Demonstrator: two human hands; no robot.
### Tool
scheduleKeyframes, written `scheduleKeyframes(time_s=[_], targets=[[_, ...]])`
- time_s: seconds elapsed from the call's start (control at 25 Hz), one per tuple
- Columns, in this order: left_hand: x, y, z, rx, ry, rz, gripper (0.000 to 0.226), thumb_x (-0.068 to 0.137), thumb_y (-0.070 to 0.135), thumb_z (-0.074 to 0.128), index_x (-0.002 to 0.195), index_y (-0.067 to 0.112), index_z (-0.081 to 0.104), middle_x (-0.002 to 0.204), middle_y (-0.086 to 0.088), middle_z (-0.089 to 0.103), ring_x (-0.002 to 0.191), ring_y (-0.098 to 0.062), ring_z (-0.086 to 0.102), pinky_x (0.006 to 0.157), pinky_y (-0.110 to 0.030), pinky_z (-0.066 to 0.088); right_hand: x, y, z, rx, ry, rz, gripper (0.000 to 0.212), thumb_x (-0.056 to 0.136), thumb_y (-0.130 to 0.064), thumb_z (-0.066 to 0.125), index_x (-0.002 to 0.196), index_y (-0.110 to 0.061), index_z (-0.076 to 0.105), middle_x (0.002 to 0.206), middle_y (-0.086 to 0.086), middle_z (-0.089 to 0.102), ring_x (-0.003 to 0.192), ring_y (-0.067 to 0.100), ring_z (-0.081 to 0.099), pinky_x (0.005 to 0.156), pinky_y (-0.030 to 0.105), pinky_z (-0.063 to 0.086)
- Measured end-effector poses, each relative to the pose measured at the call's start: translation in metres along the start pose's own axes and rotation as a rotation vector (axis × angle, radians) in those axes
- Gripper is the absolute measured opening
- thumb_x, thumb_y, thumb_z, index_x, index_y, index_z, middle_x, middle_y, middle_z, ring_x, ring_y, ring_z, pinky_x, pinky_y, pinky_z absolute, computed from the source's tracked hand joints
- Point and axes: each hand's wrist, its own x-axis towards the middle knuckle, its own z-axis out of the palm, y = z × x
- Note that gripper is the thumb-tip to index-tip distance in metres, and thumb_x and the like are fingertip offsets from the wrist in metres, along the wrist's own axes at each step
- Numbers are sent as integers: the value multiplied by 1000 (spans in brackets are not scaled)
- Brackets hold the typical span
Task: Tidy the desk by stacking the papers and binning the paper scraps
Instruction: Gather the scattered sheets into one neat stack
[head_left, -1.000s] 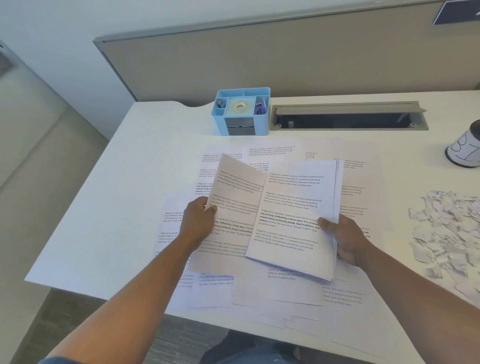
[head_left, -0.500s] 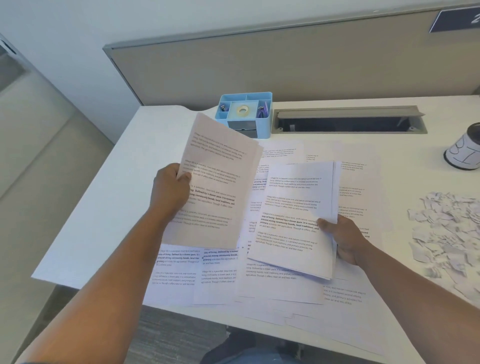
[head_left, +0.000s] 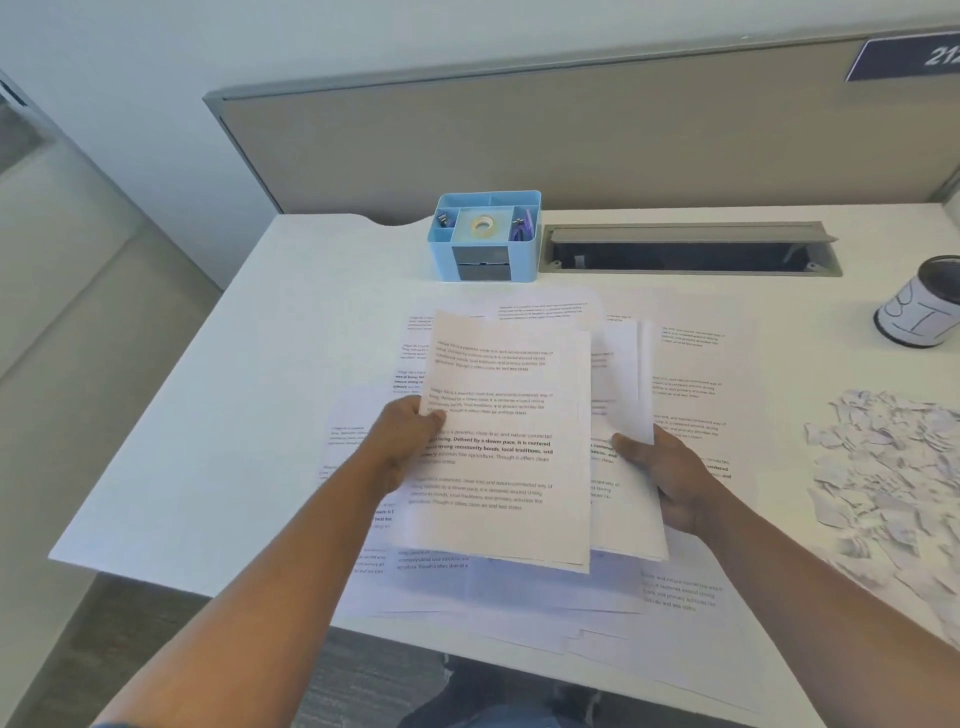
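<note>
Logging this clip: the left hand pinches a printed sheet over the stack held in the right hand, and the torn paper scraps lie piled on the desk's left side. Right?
Not quite. The head view shows the paper scraps piled on the desk's right side, not its left. The rest holds: the left hand pinches a printed sheet over the stack held in the right hand.

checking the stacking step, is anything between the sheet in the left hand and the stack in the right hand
Nothing visible. The left hand holds the sheet over the left part of the stack, which the right hand grips. Whether they touch can't be told.
</note>
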Motion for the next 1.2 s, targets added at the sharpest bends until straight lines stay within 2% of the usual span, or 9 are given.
scheduleKeyframes(time_s=[0.12,0.28,0.4,0.52,0.64,0.84,1.0,1.12,1.2], targets=[[2,-12,9,-25,-6,-39,16,104,12,58,117,8,66,108,-9,77,100,-30,74,93,-54,58,-9,-2,12,38,-2,-1,36,100,-25,62,135,-13,60,124,17,72,110,39,71,88,60,58],[-3,-14,21,-91,-49,-57,17,106,12,54,121,12,61,114,-8,74,104,-28,71,91,-49,59,-16,-8,21,46,-47,-29,49,97,-51,56,136,-20,59,127,9,72,114,33,70,94,57,57],[-6,-17,34,-144,-82,-58,23,106,13,53,129,15,56,122,-7,72,110,-28,70,98,-54,56,-22,-12,31,20,-68,-53,52,99,-56,46,131,-20,63,124,9,74,113,33,71,94,56,57],[-7,-22,43,-175,-122,-67,28,106,14,54,133,23,53,126,-3,71,114,-27,69,100,-55,55,-19,-7,32,3,-121,-46,64,93,-60,55,139,-16,59,131,14,69,120,39,66,100,65,50],[-8,-24,51,-173,-105,-52,32,106,10,52,135,24,52,123,-1,72,112,-26,70,99,-55,55,-19,-7,29,-10,-124,-51,51,94,-43,66,137,-16,59,129,15,70,116,39,68,97,61,54],[-6,-22,61,-159,-92,1,36,106,9,53,138,24,45,125,0,69,113,-24,68,101,-52,54,-21,-12,17,-88,-84,-44,26,99,-4,61,122,-12,68,119,14,75,107,34,72,90,49,59],[-6,-25,71,-66,-69,-13,37,103,12,56,137,20,47,122,-1,67,108,-19,67,97,-46,56,-20,-14,-1,-117,12,-35,28,99,0,60,125,-8,68,118,15,75,111,38,71,94,52,57],[-4,-36,69,107,78,-51,48,97,12,59,144,18,46,142,-5,51,110,-19,53,83,-36,46,-18,-12,-21,-104,94,-33,29,99,0,60,126,-7,67,119,16,74,109,38,71,92,52,57],[-3,-43,67,160,107,-103,56,94,10,59,147,17,43,148,-7,43,108,-22,55,73,-32,45,-15,-8,-32,-90,139,-31,29,98,0,61,126,-7,67,119,16,74,107,37,71,91,52,57]])
